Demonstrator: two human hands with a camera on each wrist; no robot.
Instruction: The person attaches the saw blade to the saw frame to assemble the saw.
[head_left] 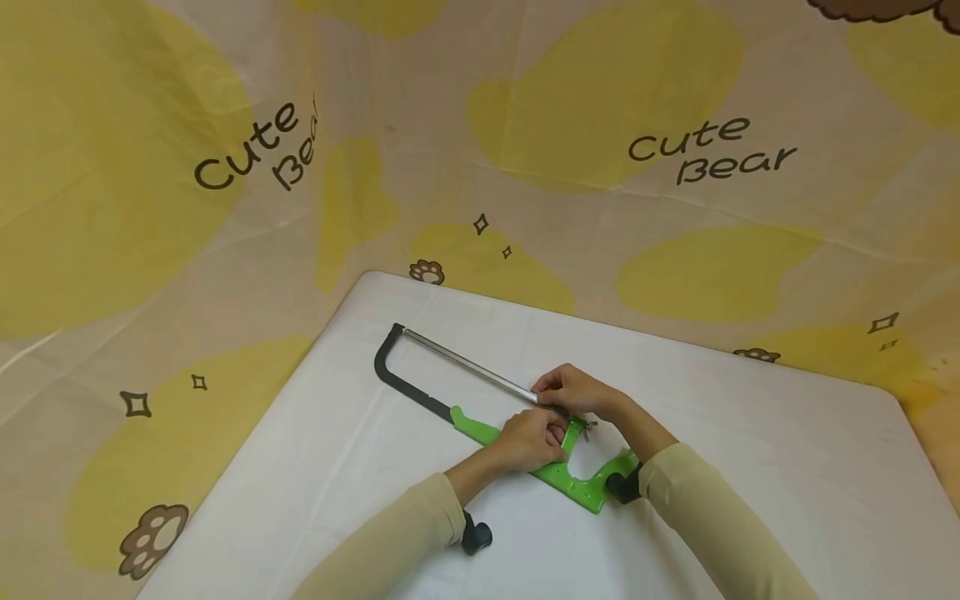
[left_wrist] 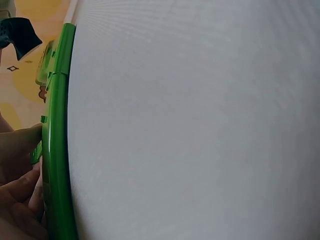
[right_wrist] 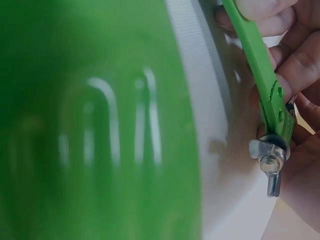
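Lying flat, the green-handled hacksaw (head_left: 480, 417) shows a black frame

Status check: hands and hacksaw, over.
Left hand grips the green handle of the hacksaw, flat on the white table. Right hand pinches the blade end by the wing nut. Nothing in the way.

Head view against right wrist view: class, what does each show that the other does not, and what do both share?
Only the head view shows the whole hacksaw with its black frame end, blade, both hands and the white table. Only the right wrist view shows the wing nut close up. Both show the green handle and fingers around it.
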